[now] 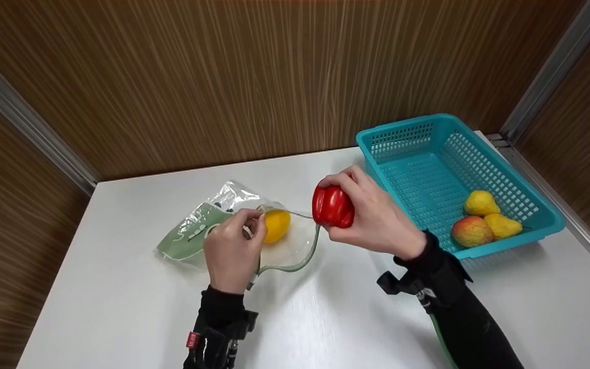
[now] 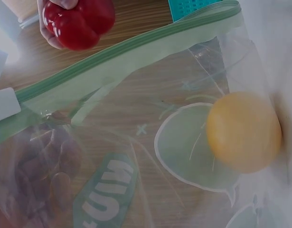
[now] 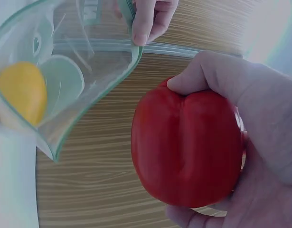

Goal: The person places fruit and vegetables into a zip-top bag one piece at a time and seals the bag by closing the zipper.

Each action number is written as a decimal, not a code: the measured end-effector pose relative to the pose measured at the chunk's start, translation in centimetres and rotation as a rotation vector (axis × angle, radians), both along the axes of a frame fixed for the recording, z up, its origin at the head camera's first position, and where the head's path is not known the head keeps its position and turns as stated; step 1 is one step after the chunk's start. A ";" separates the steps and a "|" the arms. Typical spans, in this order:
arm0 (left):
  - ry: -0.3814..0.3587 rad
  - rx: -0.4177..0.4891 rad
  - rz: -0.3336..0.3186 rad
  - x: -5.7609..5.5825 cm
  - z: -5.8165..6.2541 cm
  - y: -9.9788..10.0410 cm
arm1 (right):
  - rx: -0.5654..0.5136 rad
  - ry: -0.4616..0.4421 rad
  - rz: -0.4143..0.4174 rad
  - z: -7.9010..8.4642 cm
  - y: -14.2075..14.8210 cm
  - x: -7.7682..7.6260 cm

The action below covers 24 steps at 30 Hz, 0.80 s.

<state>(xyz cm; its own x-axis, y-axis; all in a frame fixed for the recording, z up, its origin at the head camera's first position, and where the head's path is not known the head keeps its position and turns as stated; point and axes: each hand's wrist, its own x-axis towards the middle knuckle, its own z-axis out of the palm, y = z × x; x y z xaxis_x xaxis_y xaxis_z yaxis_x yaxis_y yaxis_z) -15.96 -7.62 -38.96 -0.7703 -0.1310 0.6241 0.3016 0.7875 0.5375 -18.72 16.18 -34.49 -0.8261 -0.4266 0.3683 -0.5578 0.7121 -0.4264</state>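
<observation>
A clear zip bag (image 1: 187, 241) with green print lies on the white table, its mouth open toward the right. My left hand (image 1: 234, 251) pinches the bag's edge between thumb and fingers, as the right wrist view also shows. Inside the bag sits a smooth yellow oval fruit (image 1: 277, 226), seen through the plastic in the left wrist view. My right hand (image 1: 372, 220) grips a glossy red bell pepper (image 1: 333, 206), thumb by its stem end and fingers round the other side. In the head view the pepper is held just right of the bag's mouth, above the table.
A teal plastic basket (image 1: 423, 179) stands at the right of the table (image 1: 121, 287). In its near right corner lie two yellow pear-like fruits (image 1: 481, 203) and a red-and-yellow fruit (image 1: 472, 231). Wood-grain panels (image 1: 223, 92) rise behind the table and at both sides.
</observation>
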 end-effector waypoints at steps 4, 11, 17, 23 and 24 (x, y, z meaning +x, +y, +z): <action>-0.005 -0.005 -0.005 -0.1 0.0 0.2 | 0.006 -0.010 -0.004 -0.8 -0.4 0.2; -0.015 -0.015 -0.006 0.0 0.1 0.2 | 0.029 -0.009 0.007 -2.0 -1.2 0.1; -0.001 -0.006 -0.008 0.0 0.1 0.2 | 0.066 -0.042 0.056 -2.6 -1.9 0.6; 0.018 0.000 -0.018 0.0 -0.1 0.4 | 0.081 -0.074 0.069 -2.7 -2.0 1.2; 0.021 0.000 -0.019 0.0 -0.1 0.4 | 0.091 -0.082 0.075 -2.8 -2.0 1.3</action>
<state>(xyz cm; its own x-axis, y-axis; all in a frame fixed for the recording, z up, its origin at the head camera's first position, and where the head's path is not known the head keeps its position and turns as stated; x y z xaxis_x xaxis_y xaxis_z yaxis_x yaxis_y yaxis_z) -15.96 -7.20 -39.07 -0.7596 -0.1161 0.6400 0.3278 0.7816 0.5308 -17.44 14.19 -37.26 -0.8161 -0.5171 0.2581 -0.5773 0.7074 -0.4079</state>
